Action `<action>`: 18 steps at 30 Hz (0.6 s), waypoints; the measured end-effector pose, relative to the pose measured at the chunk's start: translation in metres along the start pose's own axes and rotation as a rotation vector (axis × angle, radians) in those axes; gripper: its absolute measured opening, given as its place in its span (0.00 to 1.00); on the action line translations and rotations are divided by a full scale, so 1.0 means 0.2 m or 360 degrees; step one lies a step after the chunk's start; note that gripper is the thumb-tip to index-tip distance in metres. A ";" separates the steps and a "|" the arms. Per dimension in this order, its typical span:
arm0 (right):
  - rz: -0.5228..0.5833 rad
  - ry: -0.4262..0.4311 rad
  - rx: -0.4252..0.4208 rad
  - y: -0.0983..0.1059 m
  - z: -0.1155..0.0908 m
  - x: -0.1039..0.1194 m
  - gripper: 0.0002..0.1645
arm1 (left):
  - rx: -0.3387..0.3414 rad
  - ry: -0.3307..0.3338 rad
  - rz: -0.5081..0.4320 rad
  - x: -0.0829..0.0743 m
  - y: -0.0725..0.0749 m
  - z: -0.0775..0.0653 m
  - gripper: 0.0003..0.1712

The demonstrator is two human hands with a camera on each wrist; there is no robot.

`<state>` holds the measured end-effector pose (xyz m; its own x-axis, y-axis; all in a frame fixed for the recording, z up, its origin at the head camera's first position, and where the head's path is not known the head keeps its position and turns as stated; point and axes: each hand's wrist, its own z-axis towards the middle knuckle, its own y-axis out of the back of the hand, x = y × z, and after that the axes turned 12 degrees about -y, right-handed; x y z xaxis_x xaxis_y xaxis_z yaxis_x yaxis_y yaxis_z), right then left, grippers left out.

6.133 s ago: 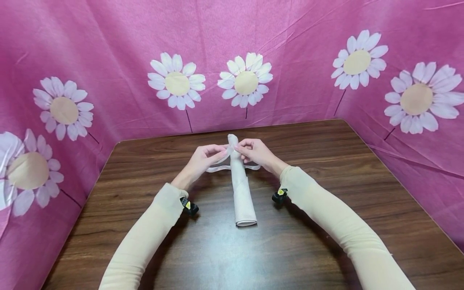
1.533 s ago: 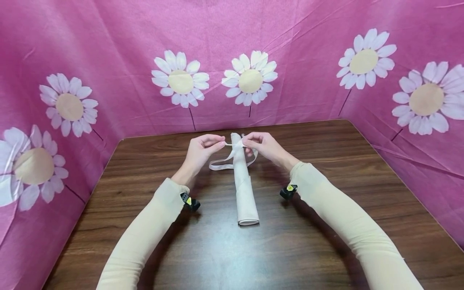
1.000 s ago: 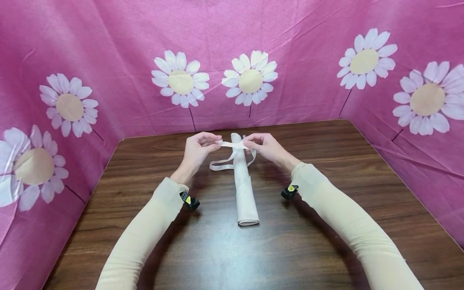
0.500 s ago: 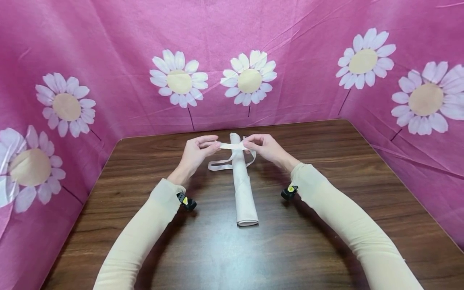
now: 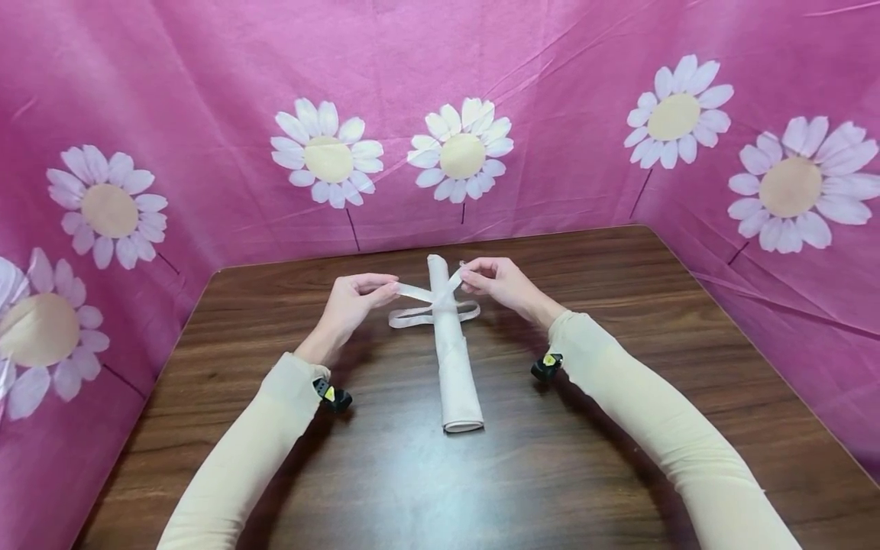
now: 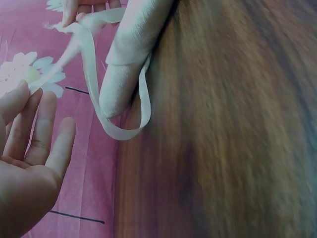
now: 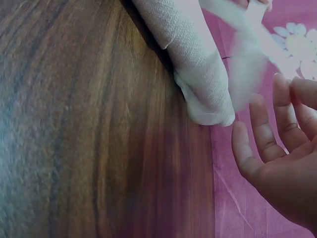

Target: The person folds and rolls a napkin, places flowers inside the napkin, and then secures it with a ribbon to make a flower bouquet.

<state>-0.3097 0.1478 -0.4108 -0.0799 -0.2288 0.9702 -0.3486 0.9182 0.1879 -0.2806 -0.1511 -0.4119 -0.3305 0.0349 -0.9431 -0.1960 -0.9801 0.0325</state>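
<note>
A rolled-up off-white cloth (image 5: 457, 374) lies lengthwise on the table, its far end narrower than the near one. Around its far half goes a white ribbon (image 5: 415, 292), whose two ends cross on top of the roll. My left hand (image 5: 351, 305) pinches one end between thumb and index finger, to the left. On the other side my right hand (image 5: 505, 286) pinches the other end, up and to the right of the crossing. Ribbon loops stick out on both sides of the roll. In the left wrist view, the ribbon (image 6: 88, 59) hangs in a loose loop past the cloth's end.
The dark wood-grain table (image 5: 591, 458) carries the roll near its far middle. A pink curtain (image 5: 550, 61) printed with white daisies stands along the back and both sides, close to the table's edges. Black wrist cameras (image 5: 333, 396) are strapped to both sleeves.
Six seconds ago both hands were close together over the roll. Since half a second ago the left hand has moved left and nearer, drawing its ribbon end out; the right hand has barely moved.
</note>
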 end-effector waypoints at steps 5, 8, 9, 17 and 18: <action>0.0031 -0.0019 -0.0004 0.01 0.01 0.00 0.17 | 0.0034 -0.0022 -0.0012 -0.01 0.03 -0.01 0.18; 0.0039 -0.0037 -0.0009 0.02 0.00 0.02 0.16 | 0.0065 -0.0049 0.0009 -0.03 0.04 -0.01 0.19; 0.0036 -0.0042 -0.0014 0.02 0.00 0.02 0.16 | 0.0074 -0.0048 0.0029 -0.04 0.04 0.00 0.20; 0.0006 -0.0110 0.0031 0.05 -0.02 0.05 0.14 | 0.0324 -0.0014 0.0139 -0.15 0.06 0.00 0.18; -0.0012 -0.0119 0.0046 0.06 -0.02 0.06 0.14 | 0.0387 -0.0004 0.0164 -0.16 0.06 0.00 0.17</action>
<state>-0.3111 0.1574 -0.3971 -0.1461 -0.2602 0.9544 -0.3761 0.9069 0.1897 -0.2722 -0.1645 -0.3819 -0.3625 -0.0617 -0.9300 -0.3773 -0.9027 0.2069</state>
